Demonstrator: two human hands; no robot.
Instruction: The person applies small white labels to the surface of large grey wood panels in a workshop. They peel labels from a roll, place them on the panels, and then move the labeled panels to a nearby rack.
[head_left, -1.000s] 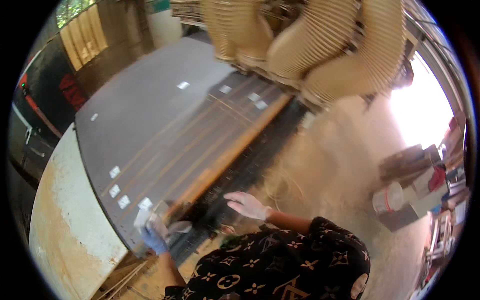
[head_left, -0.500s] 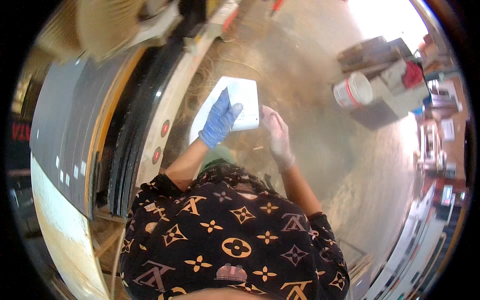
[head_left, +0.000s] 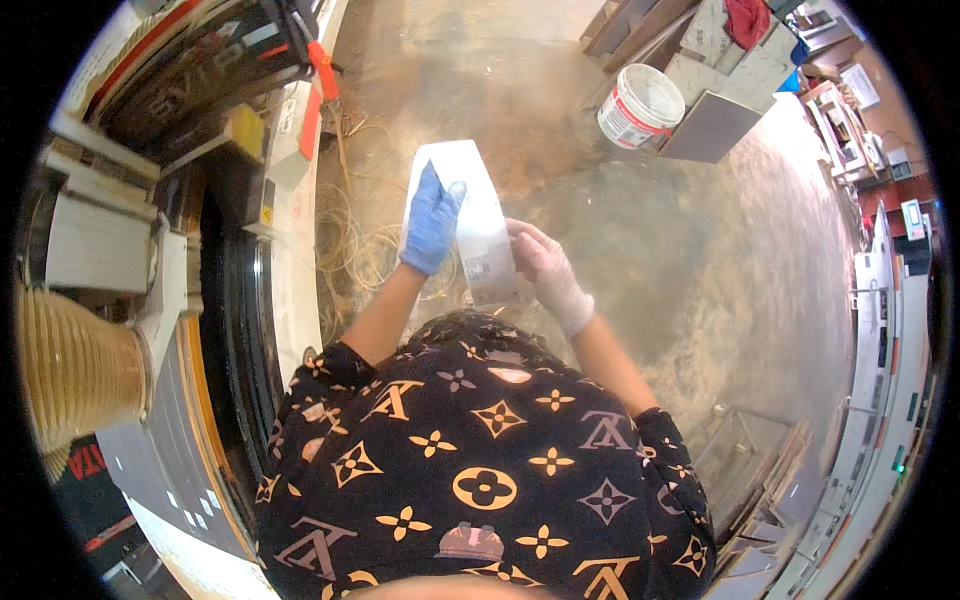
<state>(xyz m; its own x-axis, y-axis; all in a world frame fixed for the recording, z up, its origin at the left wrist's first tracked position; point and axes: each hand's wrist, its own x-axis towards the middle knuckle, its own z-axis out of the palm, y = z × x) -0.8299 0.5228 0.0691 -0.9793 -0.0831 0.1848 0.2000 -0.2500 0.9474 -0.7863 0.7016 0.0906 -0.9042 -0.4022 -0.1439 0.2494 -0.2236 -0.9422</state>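
In front of my body I hold a white paper sheet (head_left: 483, 215) with small dark print near its lower end. My left hand (head_left: 430, 232), in a blue glove, is closed on the sheet's left side, thumb lying across the top face. Against the right edge sits my right hand (head_left: 550, 275) in a whitish glove, its fingers bent in and pressed to the paper. The fingertips of this hand are partly blurred.
At left runs a long machine with a black rail (head_left: 262, 310) and a ribbed hose (head_left: 85, 355). Thin tan strips (head_left: 350, 245) lie coiled on the floor beside it. A white bucket (head_left: 640, 105) stands ahead right, next to stacked boards (head_left: 710, 128). More panels lean at lower right.
My view has swung, so the machine's hose and the bucket appear farther left. The sheet now hangs more upright and longer toward me, and my right hand has come in against its edge.
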